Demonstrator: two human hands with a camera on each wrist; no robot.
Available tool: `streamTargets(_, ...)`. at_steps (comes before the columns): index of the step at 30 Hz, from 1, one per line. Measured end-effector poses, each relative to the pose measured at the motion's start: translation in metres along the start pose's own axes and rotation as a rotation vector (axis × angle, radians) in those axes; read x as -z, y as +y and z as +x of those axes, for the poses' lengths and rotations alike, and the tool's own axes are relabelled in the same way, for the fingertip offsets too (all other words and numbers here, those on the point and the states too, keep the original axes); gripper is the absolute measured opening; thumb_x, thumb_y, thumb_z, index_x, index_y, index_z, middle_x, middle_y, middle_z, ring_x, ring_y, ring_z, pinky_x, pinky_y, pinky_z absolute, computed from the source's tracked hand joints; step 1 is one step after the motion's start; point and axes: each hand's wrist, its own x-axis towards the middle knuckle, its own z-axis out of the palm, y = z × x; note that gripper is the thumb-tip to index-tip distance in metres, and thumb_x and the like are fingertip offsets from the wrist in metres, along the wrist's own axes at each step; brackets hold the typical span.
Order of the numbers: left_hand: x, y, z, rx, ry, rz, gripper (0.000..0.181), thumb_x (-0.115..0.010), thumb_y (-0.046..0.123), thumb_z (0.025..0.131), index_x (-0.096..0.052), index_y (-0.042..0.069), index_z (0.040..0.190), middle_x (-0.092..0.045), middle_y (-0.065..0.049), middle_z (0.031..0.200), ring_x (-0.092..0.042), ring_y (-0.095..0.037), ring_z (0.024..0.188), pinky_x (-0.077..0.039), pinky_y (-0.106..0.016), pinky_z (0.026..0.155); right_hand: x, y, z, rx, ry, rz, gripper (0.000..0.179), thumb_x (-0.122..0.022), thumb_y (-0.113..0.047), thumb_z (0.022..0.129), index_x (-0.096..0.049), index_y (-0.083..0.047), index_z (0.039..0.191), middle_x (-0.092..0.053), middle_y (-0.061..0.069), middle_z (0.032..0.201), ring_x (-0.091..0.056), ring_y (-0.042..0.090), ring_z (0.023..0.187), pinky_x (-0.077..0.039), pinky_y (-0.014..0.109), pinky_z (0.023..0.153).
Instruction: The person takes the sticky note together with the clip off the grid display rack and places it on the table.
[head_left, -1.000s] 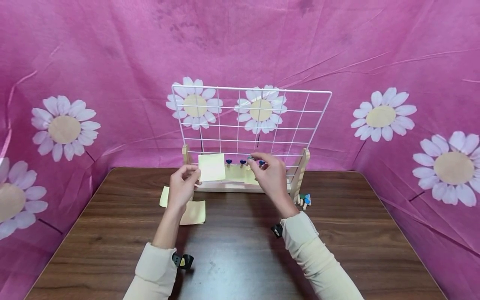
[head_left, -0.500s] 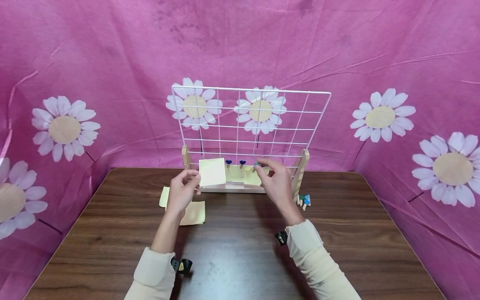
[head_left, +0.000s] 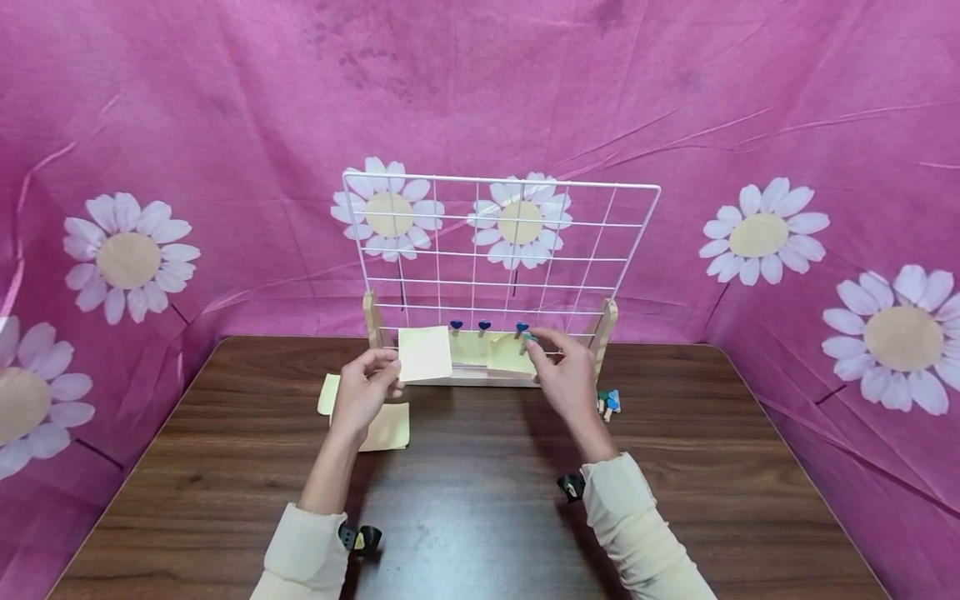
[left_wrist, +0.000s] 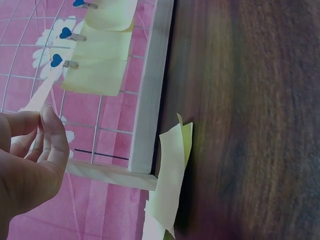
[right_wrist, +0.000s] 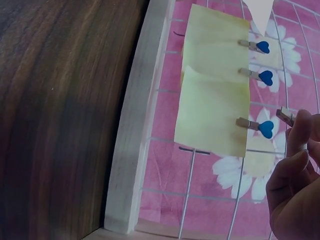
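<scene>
The left hand [head_left: 364,390] pinches a yellow note [head_left: 425,353] by its left edge, before the wire grid's [head_left: 504,178] lower left part; held one-sidedly, it could droop or fold. The right hand [head_left: 567,377] pinches a clothespin [right_wrist: 286,116] near the grid's lower right; whether its mouth is parted is hard to tell. Bumping the heart clips [head_left: 484,325] could loosen the clipped notes [head_left: 471,348] along the lower edge. On the worktop [head_left: 465,533], a careless brush could scatter the loose notes [head_left: 386,427] or the spare clips [head_left: 612,402] by the grid's right corner.
</scene>
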Motion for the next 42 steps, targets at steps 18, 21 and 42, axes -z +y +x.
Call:
streamTargets(18, 0.012, -0.017, -0.005, 0.041, -0.040, -0.015, 0.024, -0.060, -0.006, 0.097, -0.061, -0.016, 0.118, -0.060, -0.012, 0.092, -0.064, -0.010, 0.069, -0.063, -0.022, 0.072, 0.020, 0.022, -0.013, -0.108, 0.068, -0.049, 0.018, -0.074, -0.008, 0.092, -0.076, -0.003, 0.108, -0.073, 0.016, 0.081, -0.059, 0.007, 0.041, -0.042, 0.015, 0.037)
streamTargets(21, 0.014, -0.019, -0.006, 0.061, -0.038, -0.024, 0.024, -0.061, -0.007, 0.096, -0.061, -0.016, 0.119, -0.060, -0.012, 0.092, -0.064, -0.010, 0.068, -0.063, -0.022, 0.072, 0.025, 0.025, -0.015, -0.167, 0.079, -0.045, 0.018, -0.074, -0.009, 0.092, -0.076, -0.003, 0.109, -0.072, 0.017, 0.081, -0.059, 0.006, 0.041, -0.044, 0.015, 0.039)
streamTargets(42, 0.023, -0.034, -0.011, 0.101, -0.025, 0.004, 0.023, -0.060, -0.010, 0.095, -0.061, -0.018, 0.117, -0.064, -0.014, 0.095, -0.067, -0.010, 0.067, -0.063, -0.022, 0.071, 0.062, 0.051, -0.029, -0.388, 0.151, 0.037, 0.020, -0.072, -0.009, 0.093, -0.074, 0.005, 0.108, -0.068, 0.014, 0.071, -0.058, 0.005, 0.042, -0.045, 0.015, 0.037)
